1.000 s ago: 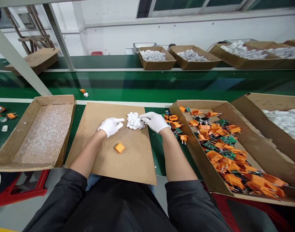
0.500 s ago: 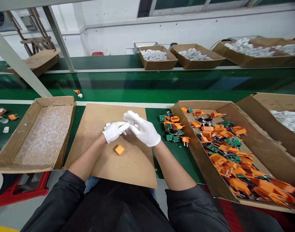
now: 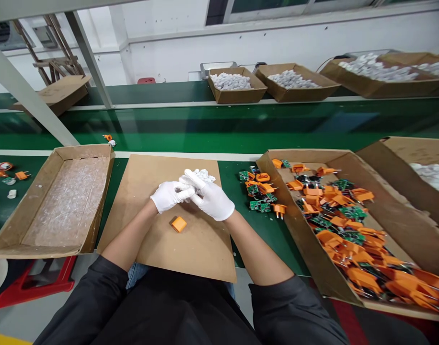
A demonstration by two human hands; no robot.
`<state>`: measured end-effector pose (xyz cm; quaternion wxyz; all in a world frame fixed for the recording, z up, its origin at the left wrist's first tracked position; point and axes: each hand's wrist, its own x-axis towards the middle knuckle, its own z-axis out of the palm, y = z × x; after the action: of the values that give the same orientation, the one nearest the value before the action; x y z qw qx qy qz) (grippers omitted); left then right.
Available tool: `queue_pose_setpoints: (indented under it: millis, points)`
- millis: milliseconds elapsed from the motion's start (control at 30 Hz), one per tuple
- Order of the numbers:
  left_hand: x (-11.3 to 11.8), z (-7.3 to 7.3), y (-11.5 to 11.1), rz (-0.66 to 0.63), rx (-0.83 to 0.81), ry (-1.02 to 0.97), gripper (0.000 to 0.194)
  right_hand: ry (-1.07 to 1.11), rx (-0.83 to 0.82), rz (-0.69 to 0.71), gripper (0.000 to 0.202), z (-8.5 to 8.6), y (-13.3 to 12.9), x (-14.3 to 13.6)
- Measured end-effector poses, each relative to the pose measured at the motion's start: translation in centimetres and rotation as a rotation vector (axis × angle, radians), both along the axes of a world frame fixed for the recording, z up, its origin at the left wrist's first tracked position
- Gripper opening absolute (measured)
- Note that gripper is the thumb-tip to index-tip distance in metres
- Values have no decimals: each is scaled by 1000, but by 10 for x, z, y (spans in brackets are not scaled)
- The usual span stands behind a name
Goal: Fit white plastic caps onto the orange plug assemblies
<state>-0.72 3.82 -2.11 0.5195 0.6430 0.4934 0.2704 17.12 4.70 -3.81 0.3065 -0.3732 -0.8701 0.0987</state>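
Note:
My left hand (image 3: pixel 170 196), in a white glove, is closed with thumb and fingers pinched together over the cardboard sheet (image 3: pixel 133 235). My right hand (image 3: pixel 216 200), gloved in white too, meets it, its fingers bent against the left fingertips. Whatever lies between the fingers is hidden. Just beyond them, a small heap of white pieces (image 3: pixel 205 175) shows on the sheet. An orange plug housing (image 3: pixel 179 224) lies nearer to me, apart from both hands.
To the right, a cardboard box (image 3: pixel 306 258) holds orange plugs with green circuit boards. More plug assemblies (image 3: pixel 257 189) lie beside it. At left stands a tray lined with clear plastic (image 3: pixel 61 206). Boxes of white parts (image 3: pixel 237 96) line the back, past the green conveyor belt (image 3: pixel 169 136).
My right hand has shifted slightly toward me and its fingers have bent down, uncovering the white heap. Both hands stay together. The orange plug and white piece on the belt have moved left.

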Motion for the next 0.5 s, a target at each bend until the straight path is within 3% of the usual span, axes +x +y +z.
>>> queue_pose_setpoints:
  millis: [133, 267, 400, 500]
  points:
    - [-1, 0, 1, -10, 14, 151, 45, 23, -18, 100, 55, 1, 1, -3]
    - [-1, 1, 2, -38, -21, 157, 45, -16, -59, 127, 35, 8, 0, -10]
    - [-2, 11, 3, -40, -112, 35, 46, -60, -59, -81, 33, 13, 8, 1]
    - [-1, 18, 1, 91, -145, -77, 56, 60, -100, -316, 38, 17, 15, 37]
